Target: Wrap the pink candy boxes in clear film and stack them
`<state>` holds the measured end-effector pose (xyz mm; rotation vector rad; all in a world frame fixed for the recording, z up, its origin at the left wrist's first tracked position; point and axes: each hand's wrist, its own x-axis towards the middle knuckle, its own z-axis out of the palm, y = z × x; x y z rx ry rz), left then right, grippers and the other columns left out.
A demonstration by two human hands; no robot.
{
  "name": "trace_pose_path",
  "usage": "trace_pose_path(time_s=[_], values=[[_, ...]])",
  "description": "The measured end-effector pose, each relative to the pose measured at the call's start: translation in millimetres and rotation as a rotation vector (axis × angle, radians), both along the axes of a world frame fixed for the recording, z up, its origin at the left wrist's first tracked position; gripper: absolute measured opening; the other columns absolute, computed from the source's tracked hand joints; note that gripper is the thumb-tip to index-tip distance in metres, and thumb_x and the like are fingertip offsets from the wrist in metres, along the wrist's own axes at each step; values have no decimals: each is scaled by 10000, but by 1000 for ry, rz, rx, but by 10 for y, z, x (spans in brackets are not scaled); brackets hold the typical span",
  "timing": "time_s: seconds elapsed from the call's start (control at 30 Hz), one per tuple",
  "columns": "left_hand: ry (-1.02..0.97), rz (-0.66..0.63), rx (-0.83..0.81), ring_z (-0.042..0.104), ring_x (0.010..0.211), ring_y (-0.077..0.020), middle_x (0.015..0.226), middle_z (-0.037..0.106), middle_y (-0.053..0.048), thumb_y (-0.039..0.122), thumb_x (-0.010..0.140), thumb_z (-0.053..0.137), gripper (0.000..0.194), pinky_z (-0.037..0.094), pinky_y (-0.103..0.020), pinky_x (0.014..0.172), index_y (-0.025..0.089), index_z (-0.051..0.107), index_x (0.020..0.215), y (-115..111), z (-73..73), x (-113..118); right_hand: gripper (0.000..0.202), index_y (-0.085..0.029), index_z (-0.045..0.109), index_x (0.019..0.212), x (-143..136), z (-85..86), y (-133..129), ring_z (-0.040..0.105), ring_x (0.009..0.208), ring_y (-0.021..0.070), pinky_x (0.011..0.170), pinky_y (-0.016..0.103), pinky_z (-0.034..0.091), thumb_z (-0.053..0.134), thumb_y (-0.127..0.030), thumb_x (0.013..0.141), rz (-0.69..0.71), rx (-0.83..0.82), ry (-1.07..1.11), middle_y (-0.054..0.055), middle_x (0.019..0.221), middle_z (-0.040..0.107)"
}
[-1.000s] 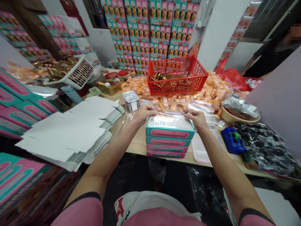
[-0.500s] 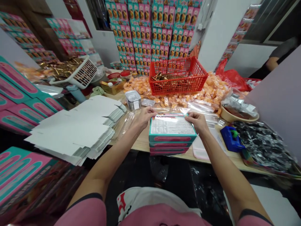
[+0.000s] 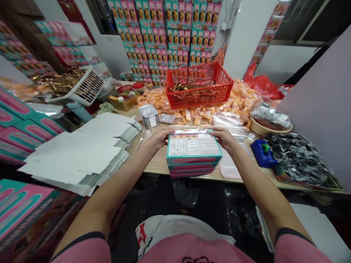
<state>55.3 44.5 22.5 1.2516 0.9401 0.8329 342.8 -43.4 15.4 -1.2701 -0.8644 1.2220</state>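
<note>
Directly ahead of me, a teal and pink printed carton (image 3: 194, 146) lies on top of a short stack of like cartons (image 3: 192, 171) at the table's front edge. Clear plastic film, seemingly a bag (image 3: 192, 130), shines along its far edge. My left hand (image 3: 162, 138) is closed at the far left corner, thumb towards the carton. At the far right corner my right hand (image 3: 222, 136) pinches the film. Some fingertips of both hands are hidden behind the carton's edge.
Flat white cardboard blanks (image 3: 79, 146) are piled at left. Behind stands a red basket (image 3: 200, 95) among orange wrapped pieces (image 3: 241, 98). A foil tray stack (image 3: 148, 116) is nearer. At right are a blue tape dispenser (image 3: 263, 153), a tan bowl (image 3: 270, 128) and black wrapped items (image 3: 298, 160).
The view has shifted slightly, so the scene sits further left. Both hands have moved from the top of the carton's far edge outward and down to its far corners.
</note>
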Motion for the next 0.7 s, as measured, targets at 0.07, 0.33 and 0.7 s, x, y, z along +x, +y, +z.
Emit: trace_pose_path(time_s=[0.07, 0.33, 0.7], values=[[56, -16, -44, 656, 593, -204, 673, 717, -70, 383, 460, 889, 397, 506, -317, 583, 141, 752, 743, 18, 58, -16, 339, -205, 767, 772, 0, 12, -4, 637, 680, 144, 663, 287, 456, 867, -316, 467, -10, -4, -36, -3, 735, 742], [160, -73, 137, 622, 598, -164, 719, 736, -77, 452, 552, 881, 411, 444, -263, 552, 135, 784, 795, -17, 114, -65, 212, -196, 672, 587, 5, 22, 24, 557, 608, 136, 626, 314, 441, 828, -292, 483, -50, 49, -105, -6, 611, 644], [105, 1, 227, 581, 590, -149, 645, 697, -54, 334, 665, 827, 212, 461, -275, 557, 139, 767, 721, -48, 141, 10, 183, -207, 636, 547, -21, 66, 31, 553, 604, 136, 607, 307, 450, 810, -248, 506, -71, 68, -72, -4, 605, 636]])
